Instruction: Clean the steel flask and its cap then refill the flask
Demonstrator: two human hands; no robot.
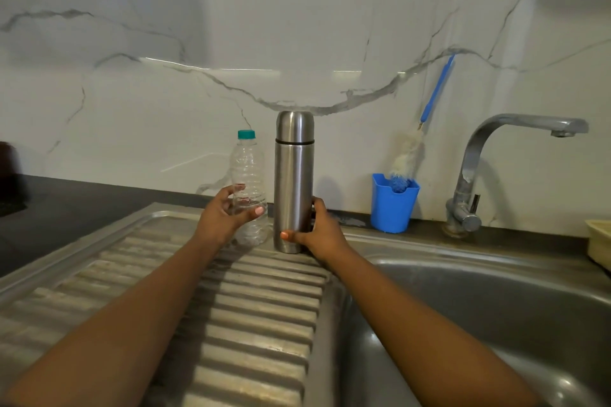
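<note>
Ribbed draining board [264, 324] bears the capped steel flask [293, 188] upright at its far edge; right hand [322, 230] curls round its base — smooth, rigid, likely slippery, better gripped mid-body; left hand [224, 216] clasps the plastic bottle [248, 172] beside it.

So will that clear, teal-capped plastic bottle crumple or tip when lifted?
Probably light: the clear ribbed plastic bottle with teal cap looks nearly empty. Its thin walls might dent under the gripping left hand. Tall and narrow, it could tip on the ridged steel drainboard.
</note>
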